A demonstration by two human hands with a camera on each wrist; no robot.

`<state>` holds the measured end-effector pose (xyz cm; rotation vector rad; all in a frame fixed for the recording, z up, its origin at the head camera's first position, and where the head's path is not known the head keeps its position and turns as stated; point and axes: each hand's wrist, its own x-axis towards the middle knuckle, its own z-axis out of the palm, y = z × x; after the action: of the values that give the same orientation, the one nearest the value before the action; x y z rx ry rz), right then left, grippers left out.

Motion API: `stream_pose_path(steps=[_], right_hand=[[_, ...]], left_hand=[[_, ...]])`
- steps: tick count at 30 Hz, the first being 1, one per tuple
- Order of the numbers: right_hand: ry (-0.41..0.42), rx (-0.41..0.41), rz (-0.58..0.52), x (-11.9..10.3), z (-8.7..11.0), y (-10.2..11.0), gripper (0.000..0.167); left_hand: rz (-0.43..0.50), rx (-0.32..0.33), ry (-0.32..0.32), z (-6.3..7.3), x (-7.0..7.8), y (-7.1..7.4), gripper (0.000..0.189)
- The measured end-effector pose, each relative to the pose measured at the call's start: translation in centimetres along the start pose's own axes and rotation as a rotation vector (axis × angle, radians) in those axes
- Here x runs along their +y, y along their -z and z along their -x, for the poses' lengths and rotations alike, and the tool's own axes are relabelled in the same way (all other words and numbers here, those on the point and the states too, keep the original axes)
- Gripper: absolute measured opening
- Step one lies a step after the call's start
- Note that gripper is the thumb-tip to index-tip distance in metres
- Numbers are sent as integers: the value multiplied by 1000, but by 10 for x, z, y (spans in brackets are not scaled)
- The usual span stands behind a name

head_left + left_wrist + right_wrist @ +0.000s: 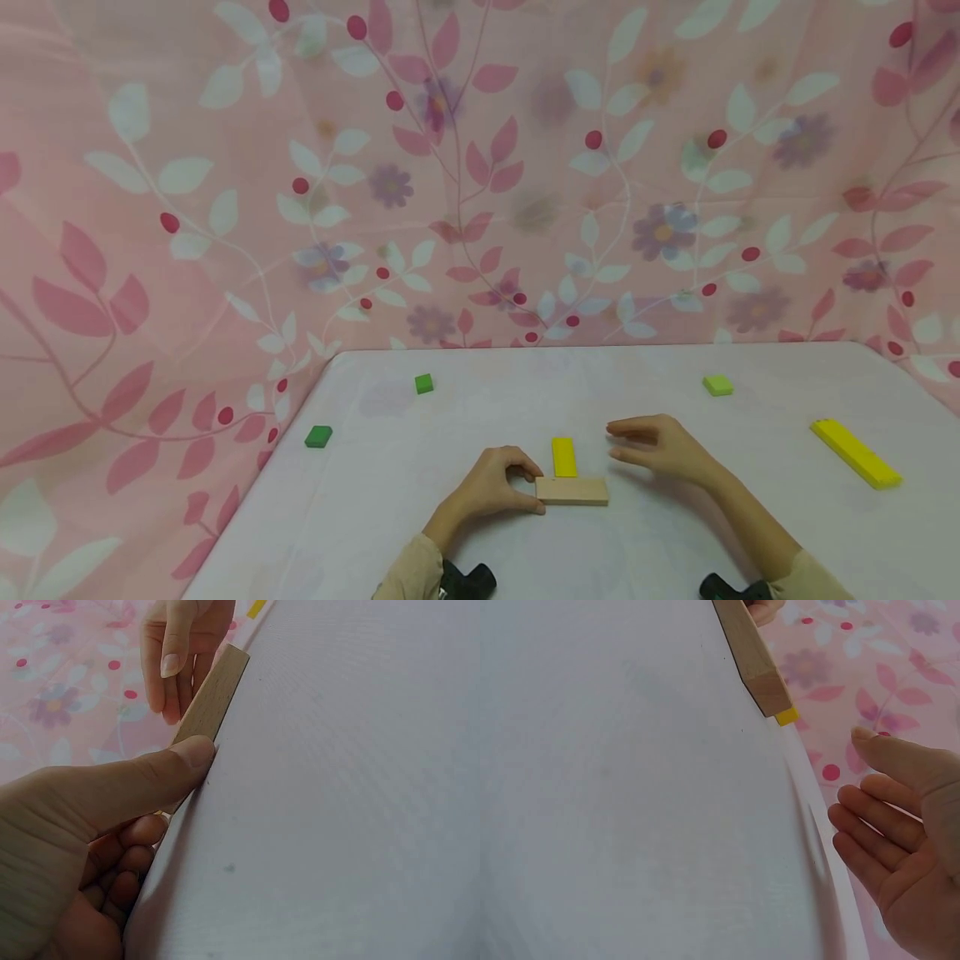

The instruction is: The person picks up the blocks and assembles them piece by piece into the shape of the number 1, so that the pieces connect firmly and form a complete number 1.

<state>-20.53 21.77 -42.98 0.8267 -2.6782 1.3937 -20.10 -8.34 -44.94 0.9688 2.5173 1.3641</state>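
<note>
My left hand (pixel 491 483) pinches the left end of a plain wooden block (pixel 572 492) between thumb and fingers; the thumb lies along its near side in the left wrist view. Directly behind this block is a short yellow block (pixel 564 457), pointing away from me and making a T shape with it. My right hand (pixel 663 448) is held to the right of both blocks, fingers loosely extended and apart from them. In the right wrist view its palm and relaxed fingers hold nothing, and the wooden block's end (pixel 771 694) shows beyond the fingertips.
On the white table (pixel 600 558) a long yellow block (pixel 856 453) lies at the right. A light green block (pixel 717 385) sits at the back right, a green block (pixel 423 383) at the back left, and a darker green one (pixel 318 437) near the left edge. A floral curtain (pixel 480 167) hangs behind.
</note>
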Motion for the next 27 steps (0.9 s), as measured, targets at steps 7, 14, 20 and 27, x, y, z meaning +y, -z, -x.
stream_pose_path(steps=[7,14,20,27], right_hand=[[-32,35,10,2,12,14,41],[-56,86,40,8,22,28,40],[-39,109,41,10,29,37,38],[-26,131,38,13,37,46,36]], left_hand=[[28,-3,6,0,-1,0,34],[30,-2,9,1,0,1,35],[25,1,20,0,0,0,35],[19,5,11,0,-2,0,35]])
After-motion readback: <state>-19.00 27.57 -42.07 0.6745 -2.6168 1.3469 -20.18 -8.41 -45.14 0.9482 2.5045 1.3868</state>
